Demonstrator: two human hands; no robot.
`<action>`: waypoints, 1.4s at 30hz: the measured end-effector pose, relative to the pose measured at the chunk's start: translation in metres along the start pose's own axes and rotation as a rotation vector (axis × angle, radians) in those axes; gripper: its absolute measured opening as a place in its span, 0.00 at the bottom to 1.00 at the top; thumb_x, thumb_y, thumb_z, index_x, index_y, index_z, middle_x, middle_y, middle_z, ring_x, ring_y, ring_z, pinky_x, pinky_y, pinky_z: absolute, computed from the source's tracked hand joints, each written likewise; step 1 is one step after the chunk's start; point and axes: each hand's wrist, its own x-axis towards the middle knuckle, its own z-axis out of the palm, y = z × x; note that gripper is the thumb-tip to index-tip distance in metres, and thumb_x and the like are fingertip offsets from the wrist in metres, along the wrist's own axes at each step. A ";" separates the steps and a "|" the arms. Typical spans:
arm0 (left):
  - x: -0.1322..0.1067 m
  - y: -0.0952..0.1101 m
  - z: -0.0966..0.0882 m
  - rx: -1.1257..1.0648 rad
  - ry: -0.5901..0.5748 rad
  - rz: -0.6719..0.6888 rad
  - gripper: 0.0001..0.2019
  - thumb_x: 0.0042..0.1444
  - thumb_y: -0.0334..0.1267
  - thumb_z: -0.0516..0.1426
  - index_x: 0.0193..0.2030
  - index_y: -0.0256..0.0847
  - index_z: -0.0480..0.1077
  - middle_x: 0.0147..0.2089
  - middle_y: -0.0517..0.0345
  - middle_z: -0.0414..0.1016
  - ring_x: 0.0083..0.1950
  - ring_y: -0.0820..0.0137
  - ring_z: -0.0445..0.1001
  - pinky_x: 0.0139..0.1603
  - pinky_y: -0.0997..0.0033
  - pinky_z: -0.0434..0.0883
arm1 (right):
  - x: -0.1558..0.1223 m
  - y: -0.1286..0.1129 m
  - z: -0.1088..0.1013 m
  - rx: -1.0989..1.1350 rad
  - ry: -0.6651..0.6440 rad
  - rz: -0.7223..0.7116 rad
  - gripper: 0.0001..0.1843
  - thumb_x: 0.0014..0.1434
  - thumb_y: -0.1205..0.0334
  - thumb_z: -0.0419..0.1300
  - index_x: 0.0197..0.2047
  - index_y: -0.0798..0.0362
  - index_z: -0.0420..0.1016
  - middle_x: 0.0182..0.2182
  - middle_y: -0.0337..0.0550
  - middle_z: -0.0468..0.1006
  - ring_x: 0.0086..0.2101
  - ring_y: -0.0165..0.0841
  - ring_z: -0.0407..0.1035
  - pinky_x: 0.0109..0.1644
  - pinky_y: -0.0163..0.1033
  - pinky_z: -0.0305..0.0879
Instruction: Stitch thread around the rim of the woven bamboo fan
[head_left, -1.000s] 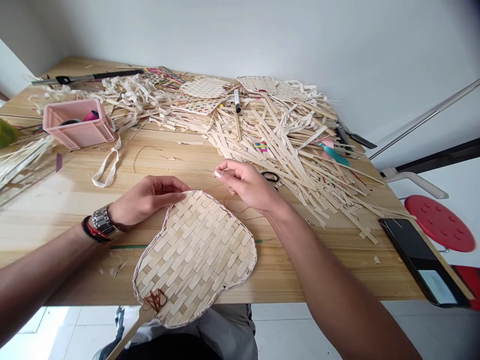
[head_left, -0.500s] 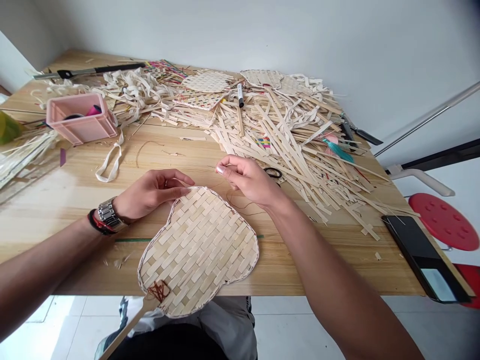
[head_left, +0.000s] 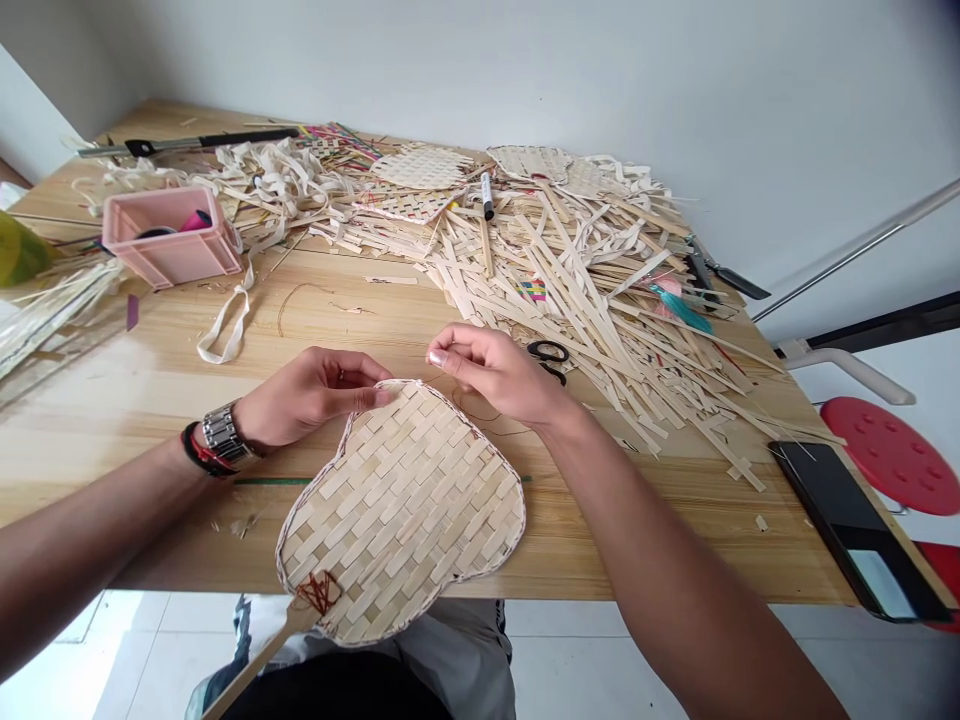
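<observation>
Flat woven bamboo fan (head_left: 401, 510) on the wooden table (head_left: 150, 400), just near of both hands.

Head view: long axis slanting from the wooden handle (head_left: 259, 655), out over the near table edge at left, up to the far rim, directly under the left hand (head_left: 311, 397), fingers curled, fingertips on that rim, so the nearer hand to the fan. Slightly farther right, the right hand (head_left: 495, 373) clear of the rim, thumb and fingers pinched together, anything held too fine to tell; brown thread (head_left: 480, 418) loose on the table below. Just right, black-handled scissors (head_left: 549, 358); beyond, a heap of bamboo strips (head_left: 577, 270).
</observation>
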 end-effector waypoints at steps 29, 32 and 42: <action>-0.013 0.010 0.010 -0.029 0.082 0.164 0.08 0.59 0.40 0.60 0.32 0.37 0.73 0.27 0.60 0.68 0.27 0.75 0.62 0.27 0.75 0.60 | -0.006 -0.013 0.012 0.292 -0.240 0.004 0.09 0.66 0.60 0.55 0.35 0.56 0.66 0.26 0.34 0.62 0.26 0.24 0.56 0.28 0.31 0.53; -0.013 0.010 0.010 -0.014 0.047 0.130 0.09 0.60 0.40 0.59 0.34 0.37 0.73 0.28 0.59 0.69 0.28 0.74 0.63 0.28 0.75 0.61 | -0.007 -0.012 0.012 0.302 -0.245 0.009 0.10 0.66 0.58 0.56 0.36 0.55 0.66 0.25 0.34 0.61 0.25 0.24 0.55 0.27 0.31 0.51; -0.014 0.011 0.012 -0.050 0.076 0.126 0.11 0.59 0.42 0.60 0.31 0.37 0.73 0.25 0.60 0.65 0.25 0.75 0.59 0.25 0.74 0.57 | -0.004 -0.013 0.011 0.218 -0.280 -0.050 0.09 0.65 0.58 0.58 0.36 0.56 0.69 0.29 0.38 0.67 0.29 0.26 0.60 0.32 0.32 0.57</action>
